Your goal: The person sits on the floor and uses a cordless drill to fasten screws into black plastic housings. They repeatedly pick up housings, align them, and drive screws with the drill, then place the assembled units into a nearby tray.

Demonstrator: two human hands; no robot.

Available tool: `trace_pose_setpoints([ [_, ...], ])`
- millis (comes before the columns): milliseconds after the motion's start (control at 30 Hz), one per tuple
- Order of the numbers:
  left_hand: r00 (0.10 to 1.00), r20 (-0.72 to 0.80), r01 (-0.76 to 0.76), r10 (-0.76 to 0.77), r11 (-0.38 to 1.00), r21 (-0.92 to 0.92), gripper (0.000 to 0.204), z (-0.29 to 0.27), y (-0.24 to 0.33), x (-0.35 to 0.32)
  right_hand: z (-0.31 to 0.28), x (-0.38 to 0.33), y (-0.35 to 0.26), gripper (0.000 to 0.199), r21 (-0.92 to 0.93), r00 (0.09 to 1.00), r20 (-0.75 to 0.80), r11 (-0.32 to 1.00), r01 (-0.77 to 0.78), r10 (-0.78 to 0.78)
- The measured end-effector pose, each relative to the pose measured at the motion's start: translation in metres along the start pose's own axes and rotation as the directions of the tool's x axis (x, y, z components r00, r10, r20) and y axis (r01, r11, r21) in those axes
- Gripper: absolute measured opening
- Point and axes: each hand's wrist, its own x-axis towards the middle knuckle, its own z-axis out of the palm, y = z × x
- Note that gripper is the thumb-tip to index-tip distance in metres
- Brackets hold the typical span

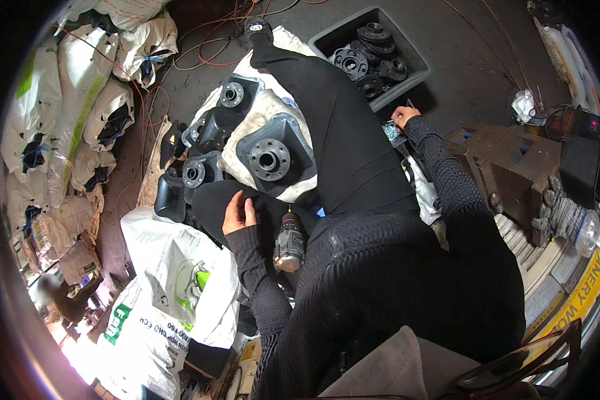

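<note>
My left hand (239,215) rests by my bent leg, its thumb and fingers apart, with nothing in it. Beside it a cordless drill (289,248) lies on my lap, bit pointing away from me. Between my legs a dark square housing with a round, drilled flange (278,175) sits on a whitish sack (239,152). Out to the right, my right hand (403,117) is closed at a small bag of shiny bits (391,133), probably screws. What its fingers pinch is too small to make out.
A grey bin (417,75) of black flanged parts stands at the far right. More housings (210,127) lie left of the sack. Full white bags (80,87) line the left, and a white sack (180,267) stands nearer. A brown metal block (507,167) sits right. Another person (73,300) is far left.
</note>
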Motion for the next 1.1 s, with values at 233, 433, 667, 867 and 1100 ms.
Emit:
trace_pose_setpoints([
  [233,0.971,0.166,0.228,-0.174,0.887,-0.402,0.029,-0.018,0.046,-0.010,-0.046,-0.066,-0.031,0.013,0.896,0.970,0.214,0.418,-0.148,-0.115],
  [433,0.903,0.333,-0.050,0.273,0.835,-0.548,0.037,0.002,0.147,-0.020,-0.006,-0.166,-0.154,0.015,0.894,0.690,0.444,0.236,-0.380,-0.572],
  [667,0.876,0.050,-0.408,0.480,0.792,-0.454,0.029,0.012,0.137,-0.013,0.072,-0.205,-0.226,0.019,0.738,0.443,0.618,0.285,-0.612,-0.650],
  [867,0.915,0.017,-0.384,0.404,0.883,-0.270,0.022,0.011,0.118,-0.029,0.102,-0.200,-0.231,0.015,0.646,0.402,0.724,0.349,-0.679,-0.560],
  [1100,0.835,0.142,-0.488,0.531,0.835,-0.254,0.019,0.016,0.120,-0.020,0.126,-0.197,-0.232,0.013,0.543,0.316,0.703,0.195,-0.816,-0.637],
])
